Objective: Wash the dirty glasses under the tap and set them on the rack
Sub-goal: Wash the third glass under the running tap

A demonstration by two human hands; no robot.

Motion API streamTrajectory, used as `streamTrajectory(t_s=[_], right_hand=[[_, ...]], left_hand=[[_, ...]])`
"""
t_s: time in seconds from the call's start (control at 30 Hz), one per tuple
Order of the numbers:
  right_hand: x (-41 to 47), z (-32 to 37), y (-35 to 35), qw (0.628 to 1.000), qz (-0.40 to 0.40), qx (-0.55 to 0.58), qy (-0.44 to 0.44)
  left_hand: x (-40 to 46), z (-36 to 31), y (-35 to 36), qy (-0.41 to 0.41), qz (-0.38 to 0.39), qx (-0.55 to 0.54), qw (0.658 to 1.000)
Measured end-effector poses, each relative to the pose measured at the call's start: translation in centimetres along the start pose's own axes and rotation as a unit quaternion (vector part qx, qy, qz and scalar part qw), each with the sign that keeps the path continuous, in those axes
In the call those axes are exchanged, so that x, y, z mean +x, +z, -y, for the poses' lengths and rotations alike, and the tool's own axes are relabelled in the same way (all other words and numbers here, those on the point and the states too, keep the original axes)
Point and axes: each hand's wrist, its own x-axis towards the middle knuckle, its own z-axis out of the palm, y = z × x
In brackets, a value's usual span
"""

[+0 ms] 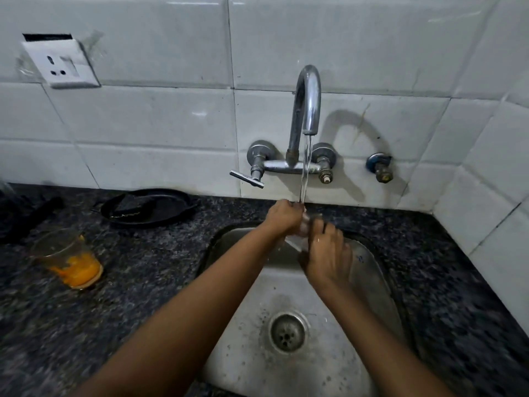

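Water runs from the chrome tap [307, 104] onto a clear glass [305, 224] held over the steel sink [369, 270]. My left hand [282, 217] grips the glass from the left, right under the stream. My right hand [327, 253] holds it from the right and below, fingers wrapped over it. The glass is mostly hidden by both hands. A second glass [67, 257] with orange residue at its bottom stands on the dark counter at the left. No rack is in view.
A black pan [148, 206] lies on the granite counter [148, 267] behind the sink's left side. A dark object sits at the far left edge. A wall socket [61, 64] is on the tiles. The sink drain [287, 333] is below my arms.
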Motion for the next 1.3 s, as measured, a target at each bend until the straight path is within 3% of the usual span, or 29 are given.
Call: streamTrajectory(t_s=[0.07, 0.1, 0.2, 0.3, 0.4, 0.47, 0.53, 0.6, 0.63, 0.73, 0.8, 0.97, 1.1, 1.17, 1.23, 1.3], right_hand=[[-0.6, -0.3, 0.7, 0.997, -0.069, 0.011, -0.016], [-0.3, -0.8, 0.9, 0.996, -0.066, 0.055, -0.009], [1.0, -2.6, 0.0, 0.975, 0.002, 0.222, 0.011], [2.2, -4.3, -0.6, 0.970, 0.031, 0.228, -0.079], [2.9, -4.8, -1.2, 0.970, 0.053, 0.187, -0.149], [3.3, -4.6, -1.3, 0.965, 0.047, 0.156, -0.203], [3.8, -4.5, -1.4, 0.963, 0.051, 0.134, -0.229], [4.1, -4.6, -1.3, 0.961, 0.053, 0.142, -0.233], [4.3, -4.7, -1.2, 0.958, 0.039, 0.157, -0.237], [4.4, -4.2, -0.9, 0.958, -0.017, 0.210, -0.197], [4.4, -3.7, -0.5, 0.959, -0.060, 0.213, -0.174], [4.7, -4.2, 0.4, 0.971, -0.119, 0.172, -0.113], [4.2, -4.2, -0.3, 0.988, -0.124, 0.068, -0.066], [3.7, -3.6, -0.4, 0.984, -0.151, -0.028, -0.085], [2.9, -2.7, -0.7, 0.976, -0.178, -0.072, -0.102], [2.4, -2.0, -1.6, 0.984, -0.119, -0.077, -0.106]], left_hand=[[-0.7, -0.4, 0.1, 0.031, -0.010, -0.013, 0.999], [-1.5, -0.4, 0.2, 0.073, -0.004, -0.007, 0.997], [-3.6, 0.2, -0.4, 0.202, 0.085, 0.022, 0.975], [-3.6, 1.2, -1.9, 0.247, 0.181, 0.084, 0.948], [-3.1, 0.4, -1.9, 0.289, 0.235, 0.273, 0.887], [-2.8, -0.2, -0.8, 0.334, 0.257, 0.358, 0.833], [-1.9, -0.4, 0.2, 0.340, 0.250, 0.425, 0.801], [-1.1, -0.6, 0.4, 0.274, 0.250, 0.411, 0.833], [-0.9, -0.8, 0.1, 0.225, 0.259, 0.353, 0.871], [-0.7, -1.9, -1.0, 0.093, 0.292, 0.062, 0.950], [-0.5, -2.2, -1.1, 0.026, 0.295, -0.137, 0.945], [-0.8, -2.3, -1.2, -0.092, 0.203, -0.392, 0.893], [-0.9, -2.0, -0.1, -0.036, 0.103, -0.336, 0.936], [-0.7, -2.3, 0.7, -0.003, 0.039, -0.228, 0.973], [-0.2, -2.4, 1.5, 0.016, -0.075, -0.086, 0.993], [-0.9, -2.3, 1.6, 0.064, -0.184, 0.038, 0.980]])
